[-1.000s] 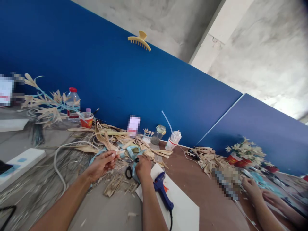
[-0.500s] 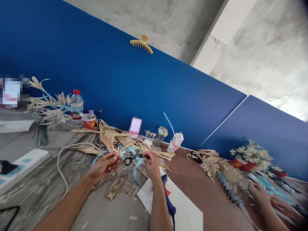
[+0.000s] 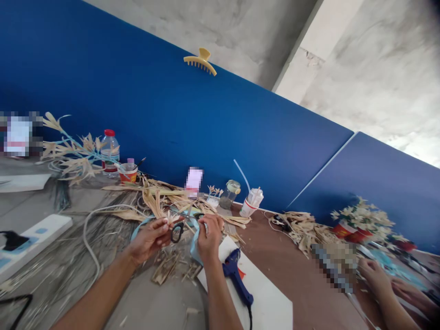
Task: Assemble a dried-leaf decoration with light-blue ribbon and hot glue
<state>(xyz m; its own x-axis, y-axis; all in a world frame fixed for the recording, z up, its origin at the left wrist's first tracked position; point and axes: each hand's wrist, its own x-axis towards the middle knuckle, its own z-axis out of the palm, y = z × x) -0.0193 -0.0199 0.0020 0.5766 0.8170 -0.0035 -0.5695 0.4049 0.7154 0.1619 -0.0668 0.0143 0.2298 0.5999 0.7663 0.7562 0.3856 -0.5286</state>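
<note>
Left hand [image 3: 149, 237]: the fingers pinch a small pale flower [image 3: 171, 219], held at their tips above the surface [image 3: 147, 302]. Right hand [image 3: 210, 236]: the fingers are curled on the scissors [image 3: 177, 233], one black loop of which shows between the two hands; the exact grip is partly hidden. A light blue ribbon [image 3: 195, 247] hangs just beside the right fingers. Dried husks [image 3: 154, 201] lie beyond the left fingers. Nearer than the right fingers, a blue glue gun [image 3: 239, 279] rests on a white board [image 3: 271, 300].
</note>
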